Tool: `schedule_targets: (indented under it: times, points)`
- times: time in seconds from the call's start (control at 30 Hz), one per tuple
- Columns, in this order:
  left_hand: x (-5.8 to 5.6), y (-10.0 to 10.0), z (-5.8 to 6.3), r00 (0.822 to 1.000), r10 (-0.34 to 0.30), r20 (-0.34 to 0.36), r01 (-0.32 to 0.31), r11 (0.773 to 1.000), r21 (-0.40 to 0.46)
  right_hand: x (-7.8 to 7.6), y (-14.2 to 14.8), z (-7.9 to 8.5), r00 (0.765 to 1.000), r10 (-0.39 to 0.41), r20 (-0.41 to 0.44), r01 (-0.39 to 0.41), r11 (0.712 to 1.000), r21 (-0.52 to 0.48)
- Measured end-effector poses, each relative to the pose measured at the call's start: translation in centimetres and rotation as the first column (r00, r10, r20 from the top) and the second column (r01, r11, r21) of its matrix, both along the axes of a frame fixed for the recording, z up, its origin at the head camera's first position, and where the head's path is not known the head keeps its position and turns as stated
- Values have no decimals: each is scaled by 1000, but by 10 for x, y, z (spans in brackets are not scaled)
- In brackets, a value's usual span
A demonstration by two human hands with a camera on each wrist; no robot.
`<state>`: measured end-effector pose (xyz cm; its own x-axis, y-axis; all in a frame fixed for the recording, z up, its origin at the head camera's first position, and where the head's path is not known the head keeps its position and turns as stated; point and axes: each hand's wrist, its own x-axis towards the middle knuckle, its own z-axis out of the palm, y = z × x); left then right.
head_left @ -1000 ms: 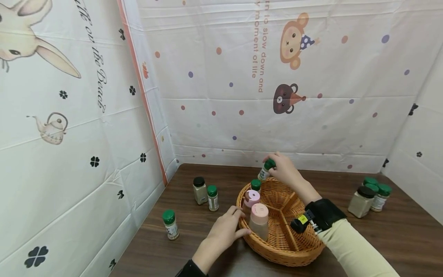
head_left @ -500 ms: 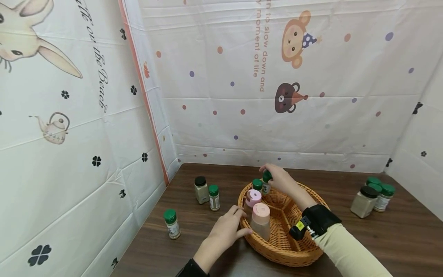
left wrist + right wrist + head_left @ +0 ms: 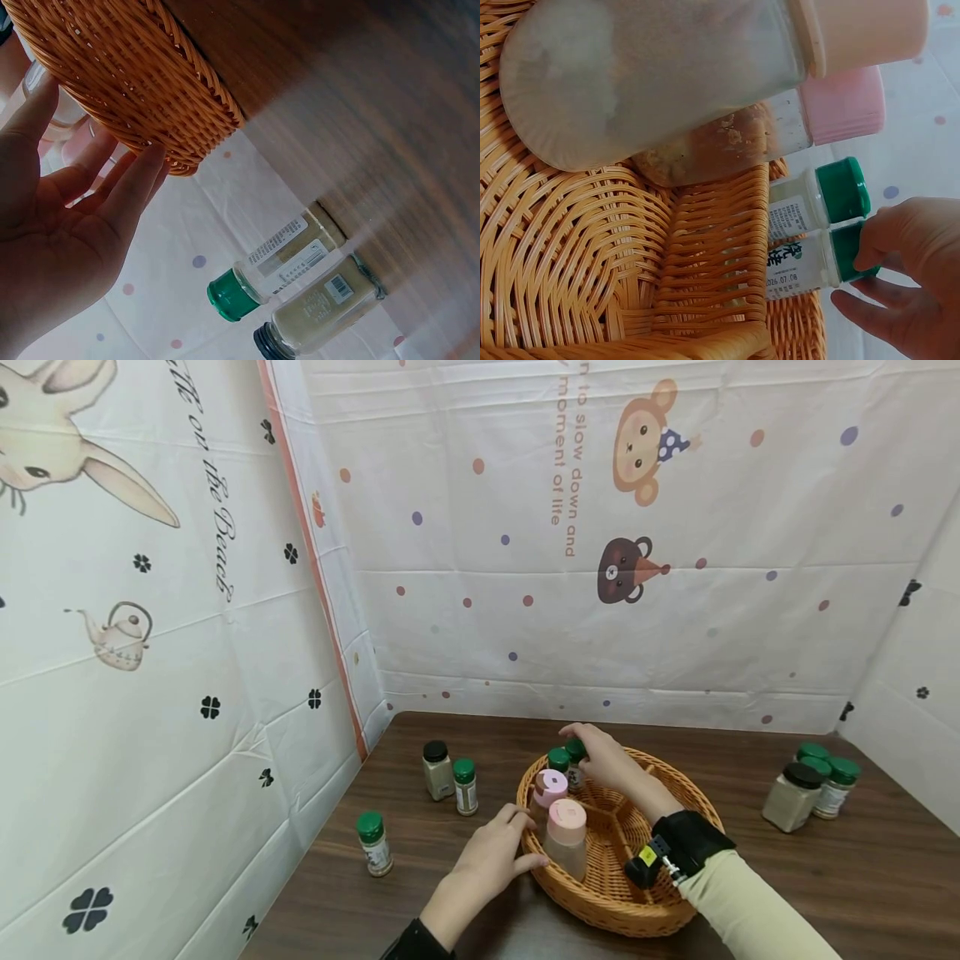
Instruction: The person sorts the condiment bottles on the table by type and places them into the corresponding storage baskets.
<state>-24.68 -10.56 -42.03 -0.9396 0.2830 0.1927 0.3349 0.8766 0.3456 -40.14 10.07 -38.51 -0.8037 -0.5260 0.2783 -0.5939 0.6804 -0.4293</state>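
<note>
Right now, I seem to be setting a green-lidded jar (image 3: 821, 259) into the basket (image 3: 630, 920), in its far-left compartment. My right hand (image 3: 602, 762) is closed in a pinch on the green lid (image 3: 847, 247), thumb against fingers; the jar stands just beside a second green-lidded jar (image 3: 791, 215). My left hand (image 3: 487, 853) is loosely spread, fingertips touching the basket's left rim, holding nothing up. Two pink-lidded bottles, a smaller one (image 3: 551, 787) and a larger one (image 3: 567, 842), stand nearer me in the left compartment. I judge the next move calls for seating the base, easing my fingers off and lifting clear without tipping the neighbour.

As for writing, the held jar's label (image 3: 784, 271) has large dark-green Chinese characters and a partly blurred date, ending perhaps in 08. On the table's left, the black-lidded jar (image 3: 438, 771) carries a barcode; its print is too small to read. The far cloth (image 3: 450, 639) says "slow down and" and "moment of life"; the left cloth (image 3: 172, 735) reads "on the Beach".
</note>
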Motion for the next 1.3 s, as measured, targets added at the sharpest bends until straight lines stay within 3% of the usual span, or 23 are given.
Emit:
schedule_targets:
  times: [0.97, 1.3]
  points:
    - [1, 1, -1, 1000, -2, -6, 2, 1000, -1, 10, 7, 6, 998, -58, -16, 57, 998, -19]
    - [1, 1, 2, 1000, 0, 7, 0, 1000, -2, 11, 11, 16, 999, -49, -22, 48, 998, -32]
